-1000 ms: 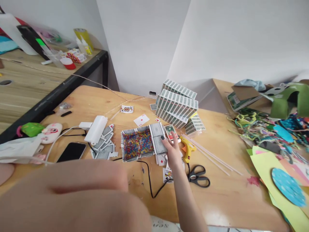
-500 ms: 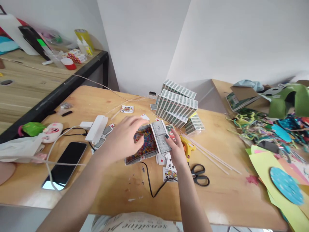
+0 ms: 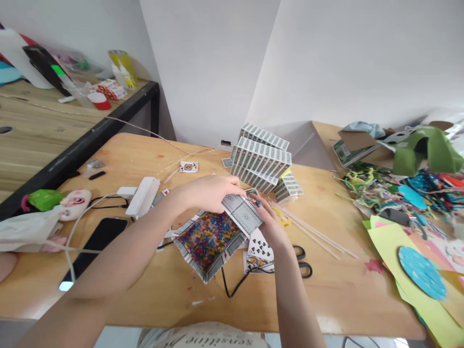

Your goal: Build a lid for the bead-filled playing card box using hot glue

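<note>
Okay, head view. Holding the card-covered box (image 3: 206, 241) over the near middle of the wooden table (image 3: 344, 299), between both forearms, open side up toward the camera (can't tell if resting or lifted). Running diagonally along its long axis, near left to far right; pointing one corner at the near table edge, with the far-right end under a grey card panel (image 3: 242, 213). Showing a multicoloured lining inside. Grasping the box's right end with the right hand (image 3: 270, 222), one dark-painted nail by the panel. Bending the left hand (image 3: 215, 191) over the panel's far left corner; can't tell whether gripping or just touching (fingertips hidden). Next to the right wrist, a spade card (image 3: 260, 247), a face card (image 3: 250, 265) and a black cable (image 3: 239, 286). Past the right forearm, black-handled scissors (image 3: 303, 263), partly hidden. Just beyond the right hand, a yellow tool (image 3: 283, 217) and pale rods (image 3: 321, 232). Farther back, stacked small boxes (image 3: 261, 157). Off left, beside the left forearm, a phone (image 3: 101, 237).
</note>
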A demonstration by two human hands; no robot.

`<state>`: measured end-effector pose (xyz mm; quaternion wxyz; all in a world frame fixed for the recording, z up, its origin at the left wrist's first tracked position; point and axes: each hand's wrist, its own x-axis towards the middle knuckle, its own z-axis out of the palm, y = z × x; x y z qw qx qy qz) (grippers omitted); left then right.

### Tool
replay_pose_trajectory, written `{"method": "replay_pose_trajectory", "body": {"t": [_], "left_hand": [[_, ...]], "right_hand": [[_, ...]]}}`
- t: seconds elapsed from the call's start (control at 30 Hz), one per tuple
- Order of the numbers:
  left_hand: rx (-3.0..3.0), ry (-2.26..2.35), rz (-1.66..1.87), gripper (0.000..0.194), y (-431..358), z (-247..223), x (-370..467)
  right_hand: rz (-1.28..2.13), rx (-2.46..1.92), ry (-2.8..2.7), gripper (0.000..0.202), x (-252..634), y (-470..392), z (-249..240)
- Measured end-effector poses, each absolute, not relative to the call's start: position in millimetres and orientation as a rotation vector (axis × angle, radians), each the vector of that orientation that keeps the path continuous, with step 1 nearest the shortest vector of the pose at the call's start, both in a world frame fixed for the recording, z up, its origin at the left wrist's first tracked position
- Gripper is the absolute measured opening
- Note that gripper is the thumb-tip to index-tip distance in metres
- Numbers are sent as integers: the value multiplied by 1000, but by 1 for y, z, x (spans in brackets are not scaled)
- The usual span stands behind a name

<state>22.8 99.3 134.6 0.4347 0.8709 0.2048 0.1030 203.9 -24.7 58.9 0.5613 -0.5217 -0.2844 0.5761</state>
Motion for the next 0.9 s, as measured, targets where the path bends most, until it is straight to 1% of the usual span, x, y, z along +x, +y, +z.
{"method": "replay_pose_trajectory", "body": {"t": [0.1, 0.17, 0.3, 0.4, 0.5, 0.63, 0.77, 0.83, 0.9], "left_hand": [[2296, 606, 300, 52, 102, 140, 11], [2362, 755, 392, 53, 105, 141, 0], [2322, 1230, 640, 56, 110, 136, -20], [2172, 1597, 701, 53, 107, 125, -31], [2041, 1890, 609, 47, 97, 109, -38], [1953, 2131, 385, 57, 82, 85, -41], [1888, 2186, 110, 63, 65, 68, -37], [1881, 2202, 50, 66, 56, 66, -34], [1890, 2211, 20, 68, 48, 66, -32]], "right_hand": [[1395, -1149, -607, 47, 211, -25, 50], [1429, -1107, -567, 48, 216, -26, 45], [1503, -1072, -525, 45, 215, -32, 40], [1556, -1020, -500, 47, 201, -35, 35], [1539, -982, -475, 51, 181, -37, 28], [1367, -1087, -550, 58, 165, -36, 23], [1281, -1252, -707, 59, 166, -33, 18], [1233, -1314, -760, 57, 167, -31, 15], [1104, -1419, -838, 54, 168, -30, 17]]}}
